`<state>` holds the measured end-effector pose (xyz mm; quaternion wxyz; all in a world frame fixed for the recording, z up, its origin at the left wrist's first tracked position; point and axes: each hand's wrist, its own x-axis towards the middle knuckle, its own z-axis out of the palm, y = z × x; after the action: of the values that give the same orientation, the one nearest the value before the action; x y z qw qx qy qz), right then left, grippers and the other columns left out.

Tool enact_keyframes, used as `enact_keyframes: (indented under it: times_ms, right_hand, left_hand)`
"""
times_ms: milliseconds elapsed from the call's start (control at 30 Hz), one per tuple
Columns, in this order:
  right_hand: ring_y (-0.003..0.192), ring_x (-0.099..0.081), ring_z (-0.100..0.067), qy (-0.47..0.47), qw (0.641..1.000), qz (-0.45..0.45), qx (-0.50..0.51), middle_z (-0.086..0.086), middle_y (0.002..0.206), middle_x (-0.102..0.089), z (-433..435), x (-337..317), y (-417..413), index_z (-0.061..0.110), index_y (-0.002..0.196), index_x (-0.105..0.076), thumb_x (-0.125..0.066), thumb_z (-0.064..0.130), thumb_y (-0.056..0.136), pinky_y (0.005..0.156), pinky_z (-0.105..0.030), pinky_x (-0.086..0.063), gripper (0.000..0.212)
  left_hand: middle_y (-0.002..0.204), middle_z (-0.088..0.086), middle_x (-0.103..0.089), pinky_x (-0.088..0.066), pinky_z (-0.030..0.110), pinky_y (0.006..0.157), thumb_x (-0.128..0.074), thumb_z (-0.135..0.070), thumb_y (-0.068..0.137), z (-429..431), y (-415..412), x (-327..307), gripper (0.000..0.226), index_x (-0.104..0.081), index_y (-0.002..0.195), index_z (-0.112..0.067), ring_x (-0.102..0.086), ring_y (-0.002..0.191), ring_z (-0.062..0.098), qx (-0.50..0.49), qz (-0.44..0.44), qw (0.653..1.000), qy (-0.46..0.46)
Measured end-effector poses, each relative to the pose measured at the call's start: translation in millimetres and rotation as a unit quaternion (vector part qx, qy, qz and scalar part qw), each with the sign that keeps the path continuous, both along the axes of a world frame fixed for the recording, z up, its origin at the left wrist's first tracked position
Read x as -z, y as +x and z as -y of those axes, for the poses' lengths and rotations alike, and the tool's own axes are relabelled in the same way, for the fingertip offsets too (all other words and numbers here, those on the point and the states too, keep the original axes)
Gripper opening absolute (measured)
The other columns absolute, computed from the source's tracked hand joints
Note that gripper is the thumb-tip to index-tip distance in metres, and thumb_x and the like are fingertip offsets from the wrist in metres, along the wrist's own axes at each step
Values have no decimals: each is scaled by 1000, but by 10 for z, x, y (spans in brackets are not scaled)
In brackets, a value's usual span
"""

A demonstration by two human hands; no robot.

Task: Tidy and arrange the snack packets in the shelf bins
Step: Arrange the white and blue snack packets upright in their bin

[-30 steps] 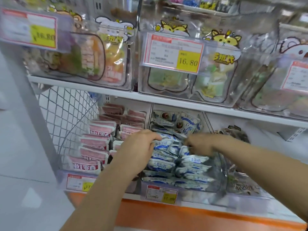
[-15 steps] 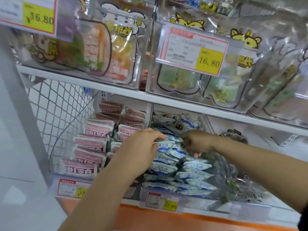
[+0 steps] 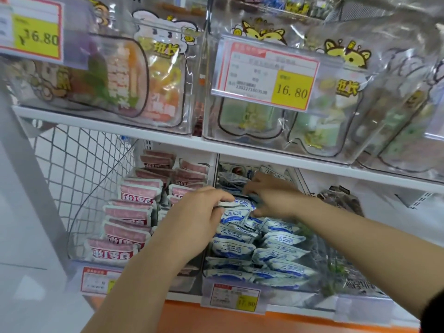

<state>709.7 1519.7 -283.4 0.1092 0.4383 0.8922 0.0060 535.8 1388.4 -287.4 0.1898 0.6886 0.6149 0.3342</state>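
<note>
Several blue-and-white snack packets (image 3: 278, 241) lie in overlapping rows in the clear middle bin (image 3: 310, 288) on the lower shelf. My left hand (image 3: 194, 212) reaches into that bin from the left and pinches the white edge of a blue-and-white packet (image 3: 234, 213) near the top of the pile. My right hand (image 3: 271, 195) reaches in from the right, further back, with its fingers curled around packets at the rear of the same bin. Pink-and-white packets (image 3: 129, 212) fill the bin to the left in two neat rows.
A wire mesh panel (image 3: 79, 169) closes the shelf's left end. The white upper shelf (image 3: 168, 140) carries clear bins of large cartoon pouches (image 3: 259, 121) with 16.80 price tags (image 3: 266, 78). A bin of dark packets (image 3: 343, 203) stands to the right. Price tags (image 3: 235, 299) hang along the orange front edge.
Both hands have moved slightly deeper and higher into the blue packet bin. My right hand has reached toward the rear packets, and the view has tilted upward.
</note>
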Motion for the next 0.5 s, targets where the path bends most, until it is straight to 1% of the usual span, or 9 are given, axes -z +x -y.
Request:
enact_keyframes:
  times_ms: [33, 100, 200, 267, 333, 400, 433, 467, 500]
  right_hand:
    - [111, -49, -20, -1, 1000, -2, -8, 3, 128, -42, -31, 28, -4, 31, 132, -46, -65, 37, 85, 76, -27, -40, 52]
    - [112, -50, -20, 33, 999, -9, -15, 2, 126, -47, -62, 42, -1, 29, 130, -51, -58, 30, 89, 75, -26, -39, 42]
    - [108, -51, -19, 104, 994, 18, -33, 4, 118, -54, -66, 15, -4, 27, 116, -63, -54, 37, 92, 79, -29, -44, 28]
    - [99, -54, -18, 131, 991, -8, -40, 4, 112, -59, -36, -10, 0, 21, 103, -68, -50, 36, 94, 78, -29, -46, 25]
    - [90, -59, -17, 143, 985, -96, -7, 5, 104, -63, 39, -54, 52, 20, 99, -67, -47, 34, 96, 75, -28, -48, 25]
    - [77, -62, -15, 174, 961, -215, -1, 5, 89, -67, 189, -80, 168, 19, 93, -67, -51, 31, 95, 70, -30, -52, 20]
    - [71, -61, -14, 186, 944, -271, -9, 6, 82, -67, 281, -82, 233, 18, 89, -68, -55, 28, 93, 68, -31, -52, 16]
    - [69, -60, -12, 185, 928, -324, -18, 7, 78, -66, 393, -84, 295, 17, 85, -68, -60, 24, 91, 67, -30, -52, 13]
    - [70, -60, -8, 171, 912, -371, -25, 9, 78, -65, 512, -86, 347, 16, 85, -70, -63, 21, 89, 67, -26, -51, 10]
  left_hand:
    - [113, -16, -57, -45, 21, 89, -51, -13, 95, -2, -4, -6, 33, -61, 120, -31, -54, 98, 0, -1, -1, 1000, 1]
    - [114, -17, -57, -44, 20, 90, -50, -13, 95, -2, -8, -14, 33, -60, 120, -31, -53, 100, -1, -3, -3, 1000, 2]
    - [115, -16, -57, -44, 22, 93, -50, -14, 95, 9, -13, -27, 32, -60, 120, -31, -54, 103, 1, -2, 0, 1000, -2]
    - [116, -16, -57, -45, 25, 93, -50, -15, 95, 34, -12, -43, 32, -60, 121, -31, -54, 103, 2, -6, -9, 1000, -2]
    - [115, -17, -57, -47, 25, 91, -51, -18, 95, 63, -30, -54, 32, -59, 121, -33, -56, 100, 1, -28, -22, 999, 4]
    - [114, -16, -59, -50, 23, 85, -50, -19, 95, 102, -57, -76, 32, -58, 122, -33, -58, 91, -1, -67, -7, 998, 16]
    - [113, -15, -60, -50, 19, 80, -50, -19, 95, 121, -70, -94, 31, -59, 121, -32, -57, 85, -4, -89, 12, 996, 29]
    - [108, -14, -62, -48, 11, 71, -50, -19, 95, 143, -80, -119, 29, -59, 120, -31, -56, 76, -8, -107, 35, 993, 43]
    - [99, -14, -63, -44, 5, 60, -50, -19, 96, 169, -86, -151, 26, -60, 118, -29, -56, 66, -10, -121, 67, 989, 53]
